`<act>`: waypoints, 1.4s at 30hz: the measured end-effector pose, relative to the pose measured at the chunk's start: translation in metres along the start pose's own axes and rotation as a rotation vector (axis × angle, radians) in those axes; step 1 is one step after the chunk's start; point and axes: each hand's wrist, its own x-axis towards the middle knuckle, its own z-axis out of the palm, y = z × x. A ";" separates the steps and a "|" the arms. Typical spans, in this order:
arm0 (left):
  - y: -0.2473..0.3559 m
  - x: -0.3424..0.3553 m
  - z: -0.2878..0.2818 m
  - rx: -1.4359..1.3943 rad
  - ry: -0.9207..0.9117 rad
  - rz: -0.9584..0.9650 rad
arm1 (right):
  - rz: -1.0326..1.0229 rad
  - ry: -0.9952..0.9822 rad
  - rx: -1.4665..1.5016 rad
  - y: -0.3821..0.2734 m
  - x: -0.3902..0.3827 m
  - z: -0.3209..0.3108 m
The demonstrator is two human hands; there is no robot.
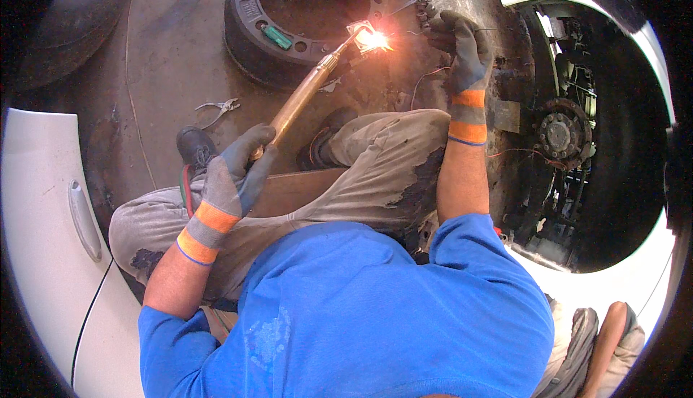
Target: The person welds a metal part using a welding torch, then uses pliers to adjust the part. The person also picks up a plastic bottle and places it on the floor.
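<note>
My left hand (pixel 247 156), in a grey glove with an orange-striped cuff, is wrapped round the lower end of a brass gas torch (pixel 303 96). The torch slants up and to the right, and a bright orange-white flame (pixel 374 39) burns at its tip. Glare hides most of what lies in the flame. Right of it my right hand (pixel 463 46), gloved alike, has its fingers curled beside a dark metal part (pixel 423 8). Thin wire-like lines show near those fingers. What the right hand holds, if anything, I cannot make out.
A large brake drum (pixel 240 19) lies ahead with a green lighter-like piece (pixel 277 37) on its rim. Pliers (pixel 218 108) lie on the floor. At right is a wheel hub (pixel 558 132) in a white vehicle's arch; a white door (pixel 40 189) stands left. Another person's arm (pixel 605 347) shows lower right.
</note>
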 end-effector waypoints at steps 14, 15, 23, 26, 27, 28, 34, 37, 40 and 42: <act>-0.001 0.001 0.000 0.060 0.016 0.119 | -0.060 -0.055 0.018 0.013 0.007 -0.012; 0.001 0.001 0.000 0.059 0.013 0.115 | -0.077 -0.068 0.020 0.014 0.007 -0.013; 0.006 0.001 0.000 0.010 -0.006 0.028 | -0.051 -0.041 0.007 0.011 0.006 -0.010; 0.006 0.000 0.000 0.013 -0.007 0.004 | -0.041 -0.029 -0.001 0.011 0.005 -0.009; 0.008 0.001 0.000 0.015 -0.014 -0.007 | -0.028 -0.018 -0.013 0.010 0.004 -0.009; 0.009 0.001 -0.001 0.016 -0.022 -0.017 | -0.029 -0.018 -0.008 0.010 0.004 -0.009; 0.008 0.000 0.000 -0.014 -0.019 -0.009 | 0.013 0.029 -0.046 0.006 0.005 -0.005; 0.008 0.001 -0.001 0.018 -0.009 0.028 | 0.011 0.014 -0.020 0.010 0.006 -0.008; 0.009 0.001 -0.002 0.036 -0.021 0.024 | 0.000 0.003 0.000 0.009 0.005 -0.008; 0.008 0.000 -0.001 0.018 -0.007 0.032 | -0.020 0.003 -0.038 0.004 0.005 -0.003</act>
